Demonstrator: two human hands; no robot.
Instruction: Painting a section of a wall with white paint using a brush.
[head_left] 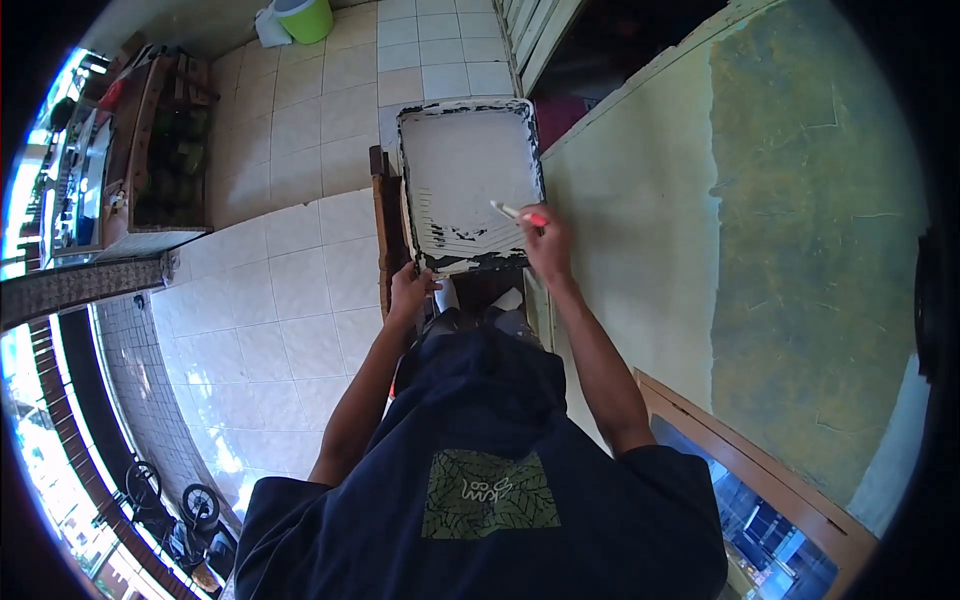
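Note:
A paint tray [532,140], dark with smeared light paint along its rim, is in front of me at the upper middle. Pale grey-white paint [465,160] fills most of it, and ribs show at its near end. The tray's near left corner is in the grip of my left hand [408,292]. Closed around a small paintbrush [512,211] is my right hand [548,245], above the tray's near right part. The brush has a red part near my fingers, and its pale tip points left over the paint. I cannot tell whether the tip touches the paint.
A wooden chair or stool [381,235] is partly visible beneath the tray. The wall [800,230] on my right has a greenish, worn patch within paler paint. Below it is a wood-framed window [770,500]. Far left are a cabinet [135,150] and a bicycle [190,510]; a green bucket [303,18] stands ahead.

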